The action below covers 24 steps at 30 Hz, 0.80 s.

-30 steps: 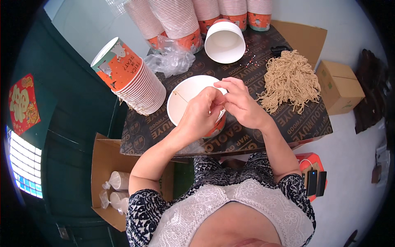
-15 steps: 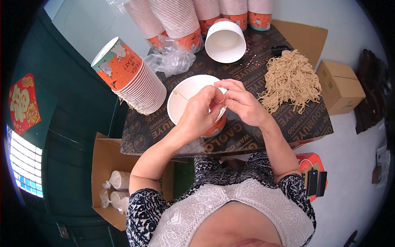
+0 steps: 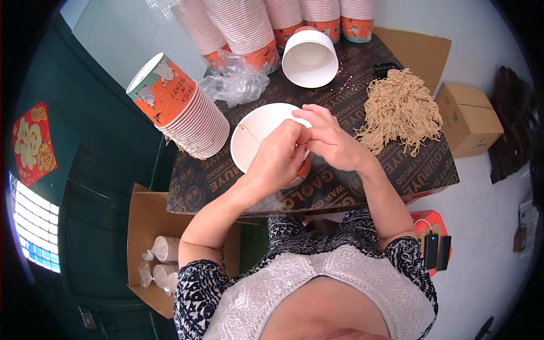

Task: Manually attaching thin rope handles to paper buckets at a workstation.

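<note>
A white-lined paper bucket [image 3: 245, 148] with an orange outside stands at the table's near edge, its mouth facing up. A thin tan cord [image 3: 249, 132] runs from a spot on its left inner wall toward my hands. My left hand [image 3: 279, 152] is closed in a pinch over the bucket's right side, and my right hand [image 3: 335, 140] meets it there, thumb and fingers pinched together at the rim. The cord seems to pass between both sets of fingertips, which hide its end. A pile of loose tan cords [image 3: 399, 110] lies to the right.
Stacked orange buckets [image 3: 178, 110] lean at the left, with cords hanging underneath. More bagged stacks [image 3: 243, 31] line the back, beside a crumpled plastic bag [image 3: 238, 85]. One bucket [image 3: 310, 59] lies tipped toward me, near tiny scattered beads [image 3: 350, 79]. A carton [image 3: 150, 226] sits below left.
My left hand has turned slightly and its fingers have drawn tighter against the right fingertips. Both hands stay at the bucket's right rim; the bucket has barely moved.
</note>
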Motion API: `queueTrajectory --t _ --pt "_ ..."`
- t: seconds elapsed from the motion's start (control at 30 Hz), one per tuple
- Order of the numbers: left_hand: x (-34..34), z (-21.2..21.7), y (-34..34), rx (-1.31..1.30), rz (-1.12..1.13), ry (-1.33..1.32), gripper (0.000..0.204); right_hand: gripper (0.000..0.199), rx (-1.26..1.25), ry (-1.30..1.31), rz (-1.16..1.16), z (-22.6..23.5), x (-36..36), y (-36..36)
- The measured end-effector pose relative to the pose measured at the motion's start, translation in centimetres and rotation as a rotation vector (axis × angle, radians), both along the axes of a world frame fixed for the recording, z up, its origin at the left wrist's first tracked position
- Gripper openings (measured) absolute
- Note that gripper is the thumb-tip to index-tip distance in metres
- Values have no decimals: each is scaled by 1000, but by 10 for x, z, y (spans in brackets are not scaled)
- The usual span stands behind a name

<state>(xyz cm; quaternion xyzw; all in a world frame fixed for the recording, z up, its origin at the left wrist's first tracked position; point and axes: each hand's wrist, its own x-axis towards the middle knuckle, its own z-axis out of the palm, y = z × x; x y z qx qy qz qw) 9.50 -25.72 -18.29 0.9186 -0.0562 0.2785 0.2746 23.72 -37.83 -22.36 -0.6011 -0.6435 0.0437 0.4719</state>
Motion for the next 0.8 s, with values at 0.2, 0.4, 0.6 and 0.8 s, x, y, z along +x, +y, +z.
queueTrajectory --t 0.2,0.4,0.6,0.8 --pt "0 3 -1 28 -16 -22 21 24 -48 110 88 -3 8 -1" --pt "-2 3 -1 -36 8 10 19 19 8 231 81 -4 6 -2" --pt "-2 6 -2 -46 -2 24 20 17 41 228 46 -6 4 -2" --pt "-1 4 -2 -54 1 19 20 14 74 225 0 -8 0 -1"
